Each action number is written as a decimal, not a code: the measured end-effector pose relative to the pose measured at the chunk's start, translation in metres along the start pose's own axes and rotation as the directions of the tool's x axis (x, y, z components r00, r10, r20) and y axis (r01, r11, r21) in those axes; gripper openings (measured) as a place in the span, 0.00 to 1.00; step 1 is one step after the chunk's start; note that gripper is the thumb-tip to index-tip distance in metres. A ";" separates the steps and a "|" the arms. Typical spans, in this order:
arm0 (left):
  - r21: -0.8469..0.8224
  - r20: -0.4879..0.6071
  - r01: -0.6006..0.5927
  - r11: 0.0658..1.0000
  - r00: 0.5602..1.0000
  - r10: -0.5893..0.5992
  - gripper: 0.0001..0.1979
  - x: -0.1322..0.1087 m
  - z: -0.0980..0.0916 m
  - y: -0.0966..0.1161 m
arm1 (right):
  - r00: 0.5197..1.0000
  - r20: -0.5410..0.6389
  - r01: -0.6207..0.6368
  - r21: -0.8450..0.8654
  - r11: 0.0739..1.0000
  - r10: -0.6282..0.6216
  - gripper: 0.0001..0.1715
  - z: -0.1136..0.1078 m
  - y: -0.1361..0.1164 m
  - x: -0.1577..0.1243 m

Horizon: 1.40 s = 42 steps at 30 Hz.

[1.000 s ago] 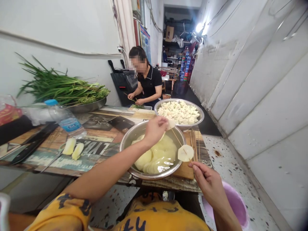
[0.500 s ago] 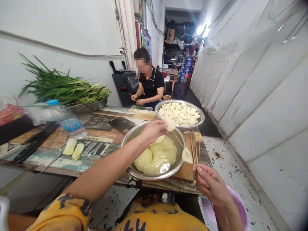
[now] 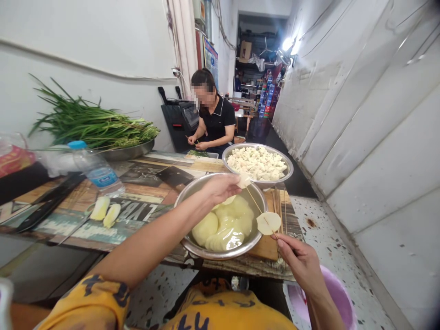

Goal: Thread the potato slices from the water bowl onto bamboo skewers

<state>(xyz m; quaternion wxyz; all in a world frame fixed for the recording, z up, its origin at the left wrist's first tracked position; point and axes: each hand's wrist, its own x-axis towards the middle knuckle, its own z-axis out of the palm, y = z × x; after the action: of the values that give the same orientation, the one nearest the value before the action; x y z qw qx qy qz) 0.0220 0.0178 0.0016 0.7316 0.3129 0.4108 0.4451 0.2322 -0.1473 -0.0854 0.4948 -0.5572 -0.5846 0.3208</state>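
Note:
My left hand [image 3: 227, 188] is closed on a thin pale potato slice [image 3: 244, 180] at the far end of a wooden skewer [image 3: 253, 198]. In my right hand [image 3: 298, 259] the near end of that skewer is pinched between thumb and fingers. A second potato slice [image 3: 269, 223] is threaded on the skewer just ahead of my right fingertips, its flat face turned toward me. Under the skewer stands a steel bowl [image 3: 183, 241] of water, where several peeled potato slices [image 3: 229, 222] lie overlapped. My left forearm crosses over the bowl's left rim.
Bare skewers [image 3: 277, 206] lie on a wooden board [image 3: 263, 250] right of the bowl. Behind is a basin of cauliflower florets [image 3: 257, 163]. At left are a water bottle [image 3: 99, 172], cabbage pieces [image 3: 105, 211], a knife [image 3: 48, 208] and greens [image 3: 92, 123]. A co-worker [image 3: 215, 114] sits opposite, holding a stick.
The threaded slice near my right hand has turned and now shows its broad face. My right hand has shifted slightly, while my left hand stays almost in place.

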 end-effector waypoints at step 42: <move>0.771 0.356 -0.379 0.512 0.923 0.148 0.13 -0.006 -0.006 -0.016 | 0.983 -0.088 -0.112 0.424 0.899 0.164 0.15 0.013 -0.015 0.004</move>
<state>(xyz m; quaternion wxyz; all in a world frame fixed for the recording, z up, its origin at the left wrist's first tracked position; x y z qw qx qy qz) 0.0216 0.0068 -0.0122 0.4652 0.7307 0.4245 0.2637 0.2153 -0.1434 -0.0746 0.6128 -0.4973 -0.4304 0.4381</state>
